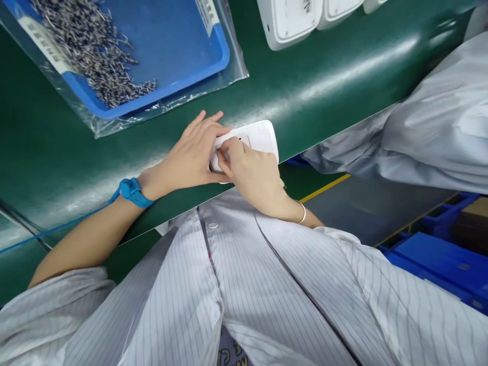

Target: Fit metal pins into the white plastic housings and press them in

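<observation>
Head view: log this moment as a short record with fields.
surface: green belt
left hand: lies on the white plastic housing, steadying its left end
right hand: fingers pressed at a recess in the housing
left wrist: blue strap with cord
far left: blue tray of small metal parts, in a clear bag
far edge: more white housings

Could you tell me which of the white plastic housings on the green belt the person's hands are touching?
The near housing at the belt's front edge, under the left hand and right hand; the far housings lie untouched at the back.
</observation>
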Tool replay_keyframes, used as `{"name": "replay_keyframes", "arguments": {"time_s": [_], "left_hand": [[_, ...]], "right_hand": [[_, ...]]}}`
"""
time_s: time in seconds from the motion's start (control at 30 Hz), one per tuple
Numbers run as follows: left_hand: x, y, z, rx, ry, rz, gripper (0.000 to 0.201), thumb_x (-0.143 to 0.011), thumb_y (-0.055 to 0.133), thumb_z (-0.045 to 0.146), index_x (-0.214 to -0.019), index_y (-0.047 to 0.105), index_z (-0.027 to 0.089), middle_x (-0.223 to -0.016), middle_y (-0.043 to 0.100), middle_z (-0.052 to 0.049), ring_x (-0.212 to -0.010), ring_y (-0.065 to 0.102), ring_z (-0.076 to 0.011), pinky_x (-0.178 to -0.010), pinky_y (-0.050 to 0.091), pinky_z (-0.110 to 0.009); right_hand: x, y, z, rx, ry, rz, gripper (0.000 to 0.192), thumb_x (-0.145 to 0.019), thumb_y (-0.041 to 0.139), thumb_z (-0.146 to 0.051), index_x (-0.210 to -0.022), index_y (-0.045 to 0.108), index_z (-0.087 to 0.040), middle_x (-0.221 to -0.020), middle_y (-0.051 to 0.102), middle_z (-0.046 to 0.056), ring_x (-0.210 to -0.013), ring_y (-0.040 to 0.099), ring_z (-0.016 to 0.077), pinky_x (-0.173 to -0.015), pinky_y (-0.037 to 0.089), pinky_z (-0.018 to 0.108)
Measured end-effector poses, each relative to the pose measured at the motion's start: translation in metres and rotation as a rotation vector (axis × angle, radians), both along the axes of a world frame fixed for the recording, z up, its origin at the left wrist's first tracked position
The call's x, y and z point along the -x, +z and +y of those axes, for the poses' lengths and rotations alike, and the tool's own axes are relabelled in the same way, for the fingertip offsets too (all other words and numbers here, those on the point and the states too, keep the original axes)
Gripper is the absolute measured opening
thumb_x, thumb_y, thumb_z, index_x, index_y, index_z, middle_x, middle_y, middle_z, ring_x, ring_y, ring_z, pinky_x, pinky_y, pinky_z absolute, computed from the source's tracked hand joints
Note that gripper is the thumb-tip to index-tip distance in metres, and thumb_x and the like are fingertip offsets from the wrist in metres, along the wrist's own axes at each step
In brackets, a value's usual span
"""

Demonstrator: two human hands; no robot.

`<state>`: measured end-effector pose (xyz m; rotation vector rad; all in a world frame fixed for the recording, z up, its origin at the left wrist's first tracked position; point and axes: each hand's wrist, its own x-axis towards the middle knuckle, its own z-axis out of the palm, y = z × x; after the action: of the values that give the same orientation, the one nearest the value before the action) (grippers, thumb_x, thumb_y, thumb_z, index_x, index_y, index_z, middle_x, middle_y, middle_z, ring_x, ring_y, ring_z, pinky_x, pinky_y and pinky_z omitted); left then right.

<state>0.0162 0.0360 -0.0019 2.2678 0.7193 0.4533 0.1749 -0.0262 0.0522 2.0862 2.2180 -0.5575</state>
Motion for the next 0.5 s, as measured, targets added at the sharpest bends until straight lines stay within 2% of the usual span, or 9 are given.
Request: {"name": "replay_keyframes", "arguments": {"time_s": [0.27,0.4,0.5], "left_hand": [[-0.0029,-0.0001,-0.0015,0.095,0.025,-0.012,0.089,-0.071,0.074,0.074,-0.135,0.043,0.021,-0.138,0.054,-0.012,-0.148,0.034,-0.0384,-0.126,0.015,-0.066],[-0.0023,-0.0002,-0.001,-0.001,-0.029,-0.009,0.091,-0.079,0.066,0.075,-0.139,0.035,0.014,-0.137,0.053,-0.018,-0.148,0.035,-0.0373,-0.124,0.019,-0.067],[-0.0011,-0.0023,-0.0014,-0.058,-0.038,-0.003,0.091,-0.082,0.061,0.076,-0.141,0.032,0.013,-0.137,0.053,-0.018,-0.148,0.035,-0.0364,-0.123,0.021,-0.068]], "right_hand": [[-0.0023,-0.0061,-0.0083,-0.09,0.018,-0.084,0.05,-0.107,0.019,-0.043,-0.097,0.059,-0.015,-0.076,0.066,0.003,-0.061,0.056,0.0094,-0.056,0.023,0.026],[-0.0052,-0.0084,-0.0093,-0.11,0.065,-0.086,0.05,-0.108,0.017,-0.039,-0.097,0.06,-0.016,-0.077,0.065,0.003,-0.063,0.056,0.0099,-0.056,0.024,0.026],[-0.0039,-0.01,-0.0105,-0.116,0.076,-0.076,0.049,-0.108,0.018,-0.038,-0.098,0.06,-0.016,-0.075,0.063,0.003,-0.064,0.057,0.0105,-0.057,0.026,0.025]]}}
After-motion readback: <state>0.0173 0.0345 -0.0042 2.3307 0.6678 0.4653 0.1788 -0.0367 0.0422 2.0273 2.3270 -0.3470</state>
